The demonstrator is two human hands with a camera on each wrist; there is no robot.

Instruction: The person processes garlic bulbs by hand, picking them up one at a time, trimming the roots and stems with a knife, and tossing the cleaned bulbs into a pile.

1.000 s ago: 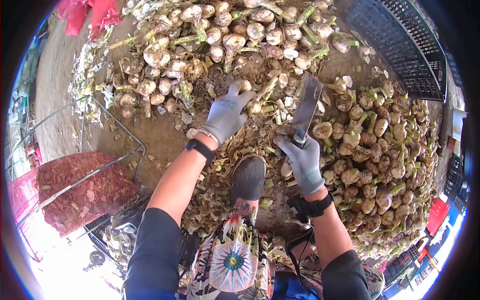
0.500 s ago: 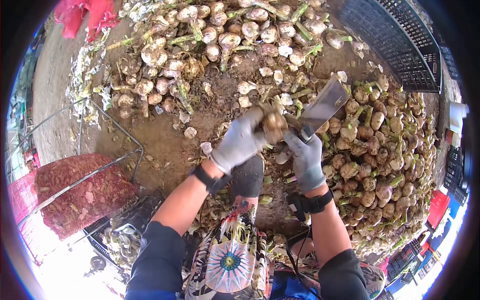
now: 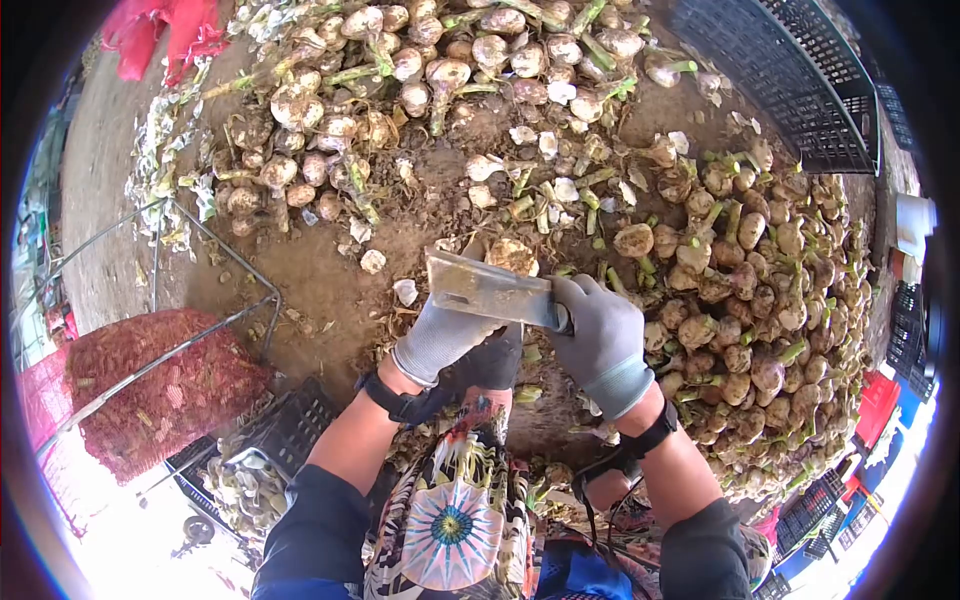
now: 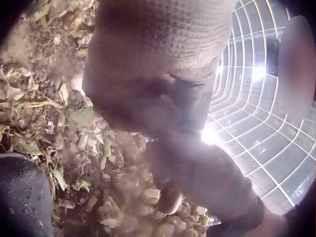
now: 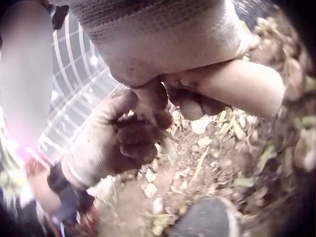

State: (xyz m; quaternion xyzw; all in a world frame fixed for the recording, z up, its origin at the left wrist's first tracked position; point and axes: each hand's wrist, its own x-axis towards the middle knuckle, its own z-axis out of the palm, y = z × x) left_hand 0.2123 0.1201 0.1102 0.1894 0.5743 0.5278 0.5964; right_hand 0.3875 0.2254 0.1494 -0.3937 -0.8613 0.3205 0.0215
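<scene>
My gloved right hand grips a cleaver whose wide, soiled blade points left across the front of my left hand. The pale, rounded handle sticks out past the right fist in the right wrist view. A garlic bulb shows just beyond the blade's upper edge, held by the gloved left hand. Its left fingers are mostly hidden behind the blade. In the right wrist view the left hand has curled fingers, close to the right hand.
Untrimmed garlic with stems lies ahead on the ground. A big garlic pile is at the right, below a black crate. A red mesh sack stands left beside a metal frame. My shoe is under the hands.
The left hand reached among the bulbs, then drew a garlic bulb back toward my body. The cleaver swung from pointing up and away to lying leftward across the left hand.
</scene>
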